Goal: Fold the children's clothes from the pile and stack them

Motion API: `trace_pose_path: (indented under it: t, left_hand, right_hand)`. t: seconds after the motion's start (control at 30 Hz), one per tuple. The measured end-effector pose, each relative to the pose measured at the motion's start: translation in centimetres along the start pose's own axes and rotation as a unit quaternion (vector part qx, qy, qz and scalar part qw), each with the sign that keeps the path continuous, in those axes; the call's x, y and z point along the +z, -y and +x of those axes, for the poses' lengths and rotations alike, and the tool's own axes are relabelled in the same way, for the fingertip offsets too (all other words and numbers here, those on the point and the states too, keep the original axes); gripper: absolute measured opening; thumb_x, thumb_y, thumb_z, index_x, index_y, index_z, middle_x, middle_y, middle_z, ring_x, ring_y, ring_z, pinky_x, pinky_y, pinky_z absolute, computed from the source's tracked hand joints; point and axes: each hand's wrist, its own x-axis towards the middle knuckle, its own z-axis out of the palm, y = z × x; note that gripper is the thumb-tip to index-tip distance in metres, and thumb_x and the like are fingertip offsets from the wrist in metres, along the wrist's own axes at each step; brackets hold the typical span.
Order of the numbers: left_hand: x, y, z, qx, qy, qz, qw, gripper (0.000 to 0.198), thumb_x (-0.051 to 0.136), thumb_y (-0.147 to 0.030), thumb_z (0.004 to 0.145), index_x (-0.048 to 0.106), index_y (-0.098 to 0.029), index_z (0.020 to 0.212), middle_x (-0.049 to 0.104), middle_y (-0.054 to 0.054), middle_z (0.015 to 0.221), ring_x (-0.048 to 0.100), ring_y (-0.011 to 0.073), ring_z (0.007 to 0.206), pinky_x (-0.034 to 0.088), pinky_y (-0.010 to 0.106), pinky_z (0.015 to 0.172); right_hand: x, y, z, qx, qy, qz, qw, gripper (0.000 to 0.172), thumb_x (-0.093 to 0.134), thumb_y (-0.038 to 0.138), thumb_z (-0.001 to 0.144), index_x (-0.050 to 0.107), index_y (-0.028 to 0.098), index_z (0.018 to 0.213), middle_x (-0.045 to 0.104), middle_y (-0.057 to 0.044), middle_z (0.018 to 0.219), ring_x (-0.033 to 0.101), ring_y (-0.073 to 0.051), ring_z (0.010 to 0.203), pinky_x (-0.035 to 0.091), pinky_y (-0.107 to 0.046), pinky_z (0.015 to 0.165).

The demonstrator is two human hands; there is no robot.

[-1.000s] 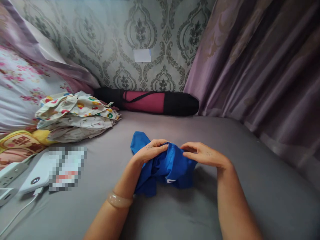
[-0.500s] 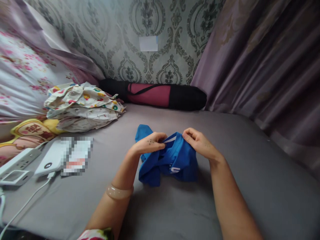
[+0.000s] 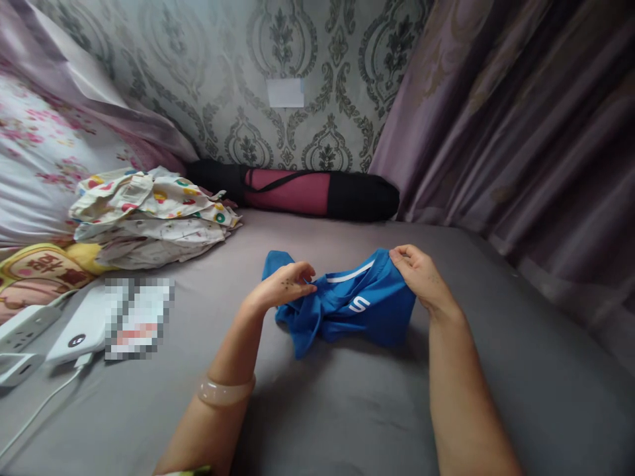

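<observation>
A blue shirt (image 3: 367, 311) with a white S-shaped mark and a white strip along its neckline is held up between both hands, just above the grey bed sheet. My left hand (image 3: 285, 284) pinches the cloth near the neckline on the left, where the shirt is bunched and hangs in folds. At the upper right corner, apparently the shoulder, my right hand (image 3: 417, 271) grips the fabric between thumb and fingers. A pale bangle (image 3: 227, 391) circles my left forearm. Part of the shirt lies behind my left hand.
On the left rests a pile of patterned clothes (image 3: 149, 215) beside a yellow cushion (image 3: 49, 271). Nearer are a white power bank (image 3: 82, 327) with a cable and a power strip (image 3: 27, 327). A black and maroon long bag (image 3: 302, 194) lies along the wall; purple curtains (image 3: 471, 132) hang right.
My right hand has moved right and slightly up, stretching the shirt wider. More of the white neckline strip and the whole S mark now show. The view has shifted slightly.
</observation>
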Motion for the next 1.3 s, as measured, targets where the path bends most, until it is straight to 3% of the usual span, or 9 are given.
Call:
trace_pose_path:
  t: [0.17, 0.3, 0.43, 0.63, 0.73, 0.93, 1.07, 1.2, 1.3]
  left_hand:
    - [1.2, -0.6, 0.3, -0.023, -0.016, 0.015, 0.999, 0.034, 0.067, -0.045, 0.073, 0.067, -0.019, 0.094, 0.067, 0.006, 0.088, 0.061, 0.0207, 0.082, 0.046, 0.028, 0.07]
    - [1.9, -0.5, 0.3, -0.025, 0.014, 0.013, 1.0, 0.036, 0.069, -0.031, 0.066, 0.062, -0.018, 0.099, 0.063, 0.004, 0.087, 0.058, 0.0193, 0.08, 0.045, 0.027, 0.067]
    - [1.6, -0.4, 0.1, -0.026, 0.033, 0.027, 0.999, 0.032, 0.055, -0.016, 0.063, 0.059, -0.017, 0.095, 0.059, 0.001, 0.083, 0.054, 0.0166, 0.076, 0.042, 0.025, 0.063]
    - [0.6, -1.2, -0.3, -0.045, 0.038, -0.074, 0.995, 0.028, 0.047, -0.016, 0.06, 0.057, -0.016, 0.086, 0.056, -0.001, 0.071, 0.052, 0.0133, 0.065, 0.037, 0.022, 0.055]
    - [0.0, -2.3, -0.7, -0.048, 0.007, -0.149, 0.988, 0.026, 0.044, -0.016, 0.057, 0.056, -0.016, 0.081, 0.055, -0.002, 0.068, 0.049, 0.0111, 0.06, 0.035, 0.02, 0.053]
    - [-1.0, -4.2, -1.5, -0.039, -0.15, -0.212, 0.965, 0.015, 0.043, -0.018, 0.067, 0.055, -0.018, 0.075, 0.049, -0.005, 0.062, 0.042, 0.0087, 0.055, 0.031, 0.019, 0.05]
    - [-1.5, -4.3, -1.8, -0.011, -0.134, -0.182, 0.974, 0.015, 0.053, -0.028, 0.077, 0.061, -0.018, 0.085, 0.056, -0.003, 0.071, 0.05, 0.0109, 0.064, 0.038, 0.02, 0.056]
    - [-1.7, -3.7, -1.9, 0.023, -0.099, -0.156, 0.983, 0.038, 0.069, -0.038, 0.073, 0.064, -0.02, 0.106, 0.064, 0.001, 0.089, 0.058, 0.0149, 0.079, 0.045, 0.023, 0.069]
    - [-1.7, -2.8, -1.7, 0.02, -0.098, -0.157, 0.983, 0.039, 0.071, -0.043, 0.073, 0.067, -0.018, 0.103, 0.066, 0.004, 0.093, 0.059, 0.0165, 0.082, 0.046, 0.025, 0.071]
  right_hand:
    - [-0.2, 0.2, -0.1, 0.003, 0.003, 0.002, 1.0, 0.033, 0.061, 0.056, 0.079, 0.055, 0.024, 0.083, 0.058, 0.003, 0.063, 0.049, -0.012, 0.049, 0.035, -0.023, 0.044]
    - [-0.4, 0.2, -0.1, -0.006, -0.003, 0.003, 1.0, 0.034, 0.061, 0.056, 0.079, 0.055, 0.024, 0.084, 0.056, 0.003, 0.06, 0.05, -0.012, 0.05, 0.036, -0.023, 0.045]
    - [-0.8, 0.2, 0.0, -0.01, -0.012, 0.005, 1.0, 0.034, 0.063, 0.056, 0.078, 0.055, 0.024, 0.083, 0.055, 0.004, 0.058, 0.051, -0.012, 0.05, 0.037, -0.023, 0.045]
    - [-1.8, 0.3, -0.1, -0.017, -0.043, 0.019, 0.999, 0.034, 0.065, 0.057, 0.076, 0.056, 0.024, 0.082, 0.054, 0.004, 0.056, 0.049, -0.012, 0.047, 0.035, -0.022, 0.042]
    - [-2.3, 0.5, -0.3, -0.02, -0.05, 0.021, 0.998, 0.033, 0.066, 0.056, 0.076, 0.057, 0.025, 0.082, 0.055, 0.004, 0.056, 0.049, -0.012, 0.047, 0.035, -0.023, 0.041]
    - [-2.3, 1.1, -0.8, -0.001, -0.006, 0.052, 0.999, 0.034, 0.068, 0.055, 0.076, 0.059, 0.025, 0.086, 0.058, 0.004, 0.061, 0.051, -0.011, 0.05, 0.038, -0.021, 0.043]
    - [-1.8, 0.8, -0.6, 0.019, 0.026, 0.062, 0.998, 0.037, 0.07, 0.056, 0.073, 0.061, 0.024, 0.088, 0.063, 0.002, 0.068, 0.055, -0.012, 0.053, 0.042, -0.022, 0.047]
    - [-1.7, 0.4, -0.4, 0.031, 0.053, 0.053, 0.997, 0.04, 0.07, 0.055, 0.073, 0.066, 0.022, 0.095, 0.069, -0.002, 0.081, 0.061, -0.014, 0.064, 0.047, -0.024, 0.057]
    - [-1.6, 0.6, -0.5, 0.034, 0.065, 0.025, 0.997, 0.043, 0.069, 0.056, 0.073, 0.069, 0.02, 0.096, 0.071, -0.004, 0.087, 0.063, -0.016, 0.07, 0.049, -0.026, 0.063]
